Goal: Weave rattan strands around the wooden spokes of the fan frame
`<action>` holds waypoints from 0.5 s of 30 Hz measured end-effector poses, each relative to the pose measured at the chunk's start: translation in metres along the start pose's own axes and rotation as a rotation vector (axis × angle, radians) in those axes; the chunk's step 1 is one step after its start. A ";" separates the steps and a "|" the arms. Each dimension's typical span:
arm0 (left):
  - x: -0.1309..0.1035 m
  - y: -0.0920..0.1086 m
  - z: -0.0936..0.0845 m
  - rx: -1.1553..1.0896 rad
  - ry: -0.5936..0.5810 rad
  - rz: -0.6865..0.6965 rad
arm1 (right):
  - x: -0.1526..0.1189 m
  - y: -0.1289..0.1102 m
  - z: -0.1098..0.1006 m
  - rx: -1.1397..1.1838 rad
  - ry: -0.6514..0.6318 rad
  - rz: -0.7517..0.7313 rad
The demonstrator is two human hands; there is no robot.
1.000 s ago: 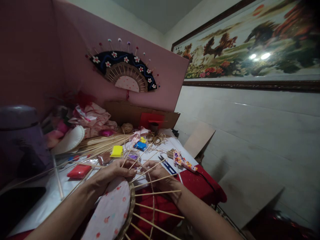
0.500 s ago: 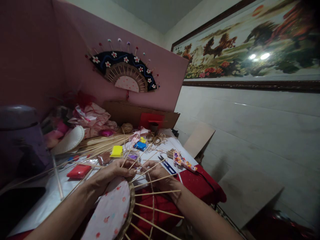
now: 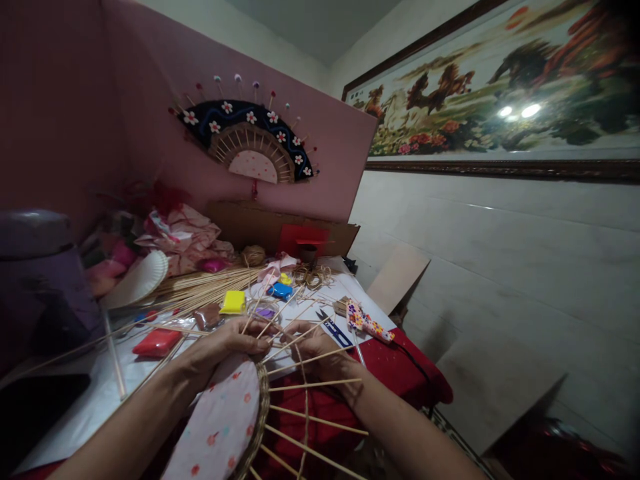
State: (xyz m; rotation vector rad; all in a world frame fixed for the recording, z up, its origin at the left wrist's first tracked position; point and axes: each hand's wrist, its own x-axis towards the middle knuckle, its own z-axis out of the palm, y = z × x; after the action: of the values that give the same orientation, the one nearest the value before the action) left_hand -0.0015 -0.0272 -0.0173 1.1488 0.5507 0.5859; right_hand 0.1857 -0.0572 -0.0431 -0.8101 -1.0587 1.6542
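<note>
A half-round fan frame (image 3: 220,420) with floral fabric lies low in the view. Thin bamboo sticks (image 3: 320,419) fan out from its braided twine edge (image 3: 263,407). My left hand (image 3: 245,337) is closed on the upper sticks near that edge. Just across from it, my right hand (image 3: 307,343) pinches a strand of twine (image 3: 304,390) by the upper sticks. This strand runs down across the spread sticks. The fingertips of both hands are partly hidden behind the sticks.
Blue thread snips (image 3: 336,331) and a flower-patterned glue gun (image 3: 367,321) lie right of the hands. Beyond are yellow (image 3: 233,303), red (image 3: 157,342) and blue clay packs (image 3: 281,291) and a bundle of sticks (image 3: 200,291). A finished fan (image 3: 250,143) hangs on the pink board.
</note>
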 end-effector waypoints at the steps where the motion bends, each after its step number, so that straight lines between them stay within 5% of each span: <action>1: 0.000 0.000 0.000 0.004 -0.005 -0.001 | 0.000 0.000 0.000 0.000 -0.006 0.001; 15: 0.002 0.003 0.000 0.052 -0.030 0.053 | 0.000 0.001 -0.001 -0.006 -0.016 -0.002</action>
State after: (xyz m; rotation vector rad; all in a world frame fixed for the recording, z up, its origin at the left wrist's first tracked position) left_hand -0.0007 -0.0247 -0.0150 1.2229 0.5135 0.6013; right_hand 0.1865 -0.0567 -0.0440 -0.8004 -1.0756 1.6589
